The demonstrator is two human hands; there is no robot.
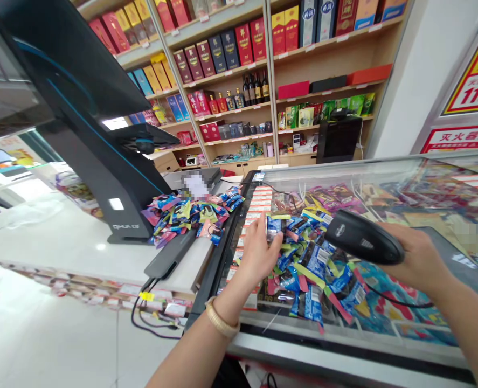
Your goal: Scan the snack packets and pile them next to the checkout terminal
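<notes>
My left hand [258, 250] pinches a small blue snack packet [276, 225] with a pale green edge, at the left side of a loose pile. In my right hand [418, 256] is a black barcode scanner [362, 237], its head pointing left over the pile and toward that packet. Beneath both hands, several blue packets [317, 260] with pink and green edges lie scattered on the glass counter [271, 323]; white barcode labels show on some. A second heap of similar packets [190, 213] sits to the left, by the monitor stand.
A black monitor stand [101, 161] rises from the white counter [73, 237] on the left. Near it lies a grey bar-shaped device [170, 256] with black cables. Shelves [230, 70] of boxes and bottles line the back wall. A dark flat panel [461, 258] lies right.
</notes>
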